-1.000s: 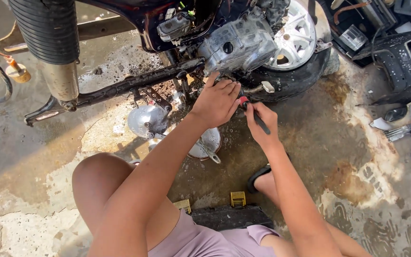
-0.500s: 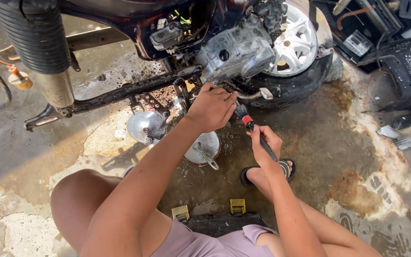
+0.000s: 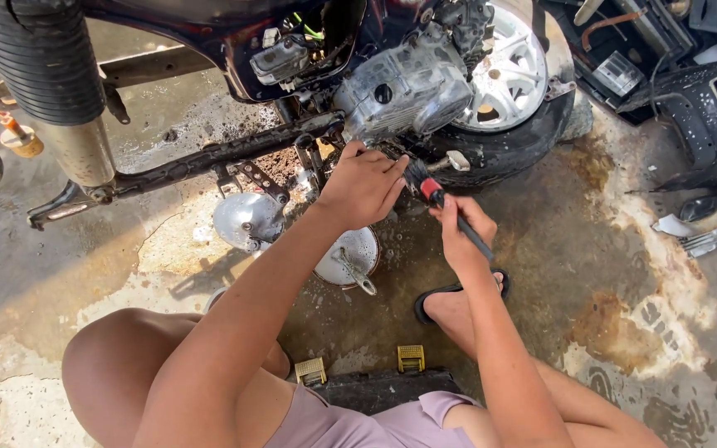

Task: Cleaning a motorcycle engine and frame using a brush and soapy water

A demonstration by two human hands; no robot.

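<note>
The person crouches beside a motorcycle whose grey engine case [image 3: 404, 87] sits just above both hands. The right hand [image 3: 462, 228] is clamped around the black handle of a small detailing brush [image 3: 435, 195]; the brush has a red collar below dark bristles, and its bristle end points up and left toward the underside of the engine, close to the knuckles of the other hand. The left hand [image 3: 364, 184] reaches in under the engine case with its fingers curled together against the dirty parts there; whether it grips anything cannot be told, since the fingertips are hidden against the metal. The two hands lie just beside each other, the brush head between them. Left of the left hand a black frame bar [image 3: 209, 158] runs across the picture, caked with brown mud, toward a ribbed black exhaust cover [image 3: 43, 58] at the upper left. Below the bar a domed chrome cover [image 3: 246, 220] rests on the wet concrete floor [image 3: 607, 274], and a round metal basin [image 3: 350, 257] with soapy water and a metal handle lies just under the left forearm. Behind the engine stands the rear wheel [image 3: 512, 75], with a silver cast rim and a black tyre touching the ground. The person's right foot wears a black sandal [image 3: 437, 299] below the right wrist. Black plastic body panels [image 3: 707, 108] lie at the upper right.
</note>
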